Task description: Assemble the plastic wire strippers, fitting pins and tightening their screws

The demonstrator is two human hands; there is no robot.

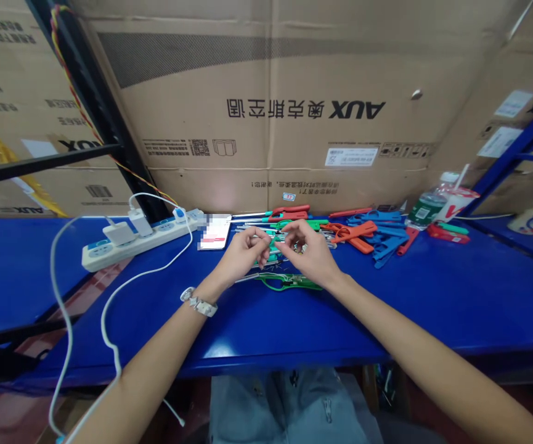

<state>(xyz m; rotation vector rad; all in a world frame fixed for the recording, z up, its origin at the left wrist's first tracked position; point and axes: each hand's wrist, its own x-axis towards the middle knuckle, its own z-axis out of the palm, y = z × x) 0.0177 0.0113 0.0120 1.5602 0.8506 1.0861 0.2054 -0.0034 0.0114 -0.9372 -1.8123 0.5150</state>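
Note:
My left hand (246, 249) and my right hand (311, 251) are close together above the blue table, thumbs and fingertips pinched. Whatever lies between the fingertips is too small to make out. Just below them, nearer to me, is a green long-nosed lighter (289, 282), its casing apparently open with inner parts and a thin metal tube showing. Behind and partly under the hands lie several more lighters with metal tubes, among them a red one (289, 214). Small dark bits (275, 267) are scattered between the hands and the green lighter.
Orange casing parts (355, 235) and blue casing parts (389, 237) are piled to the right, near a bottle (426, 208) and a cup with a straw (458, 200). At left are a phone (215, 232), a power strip (143, 242) and a loose white cable (105, 308). A cardboard box (192, 111) stands behind.

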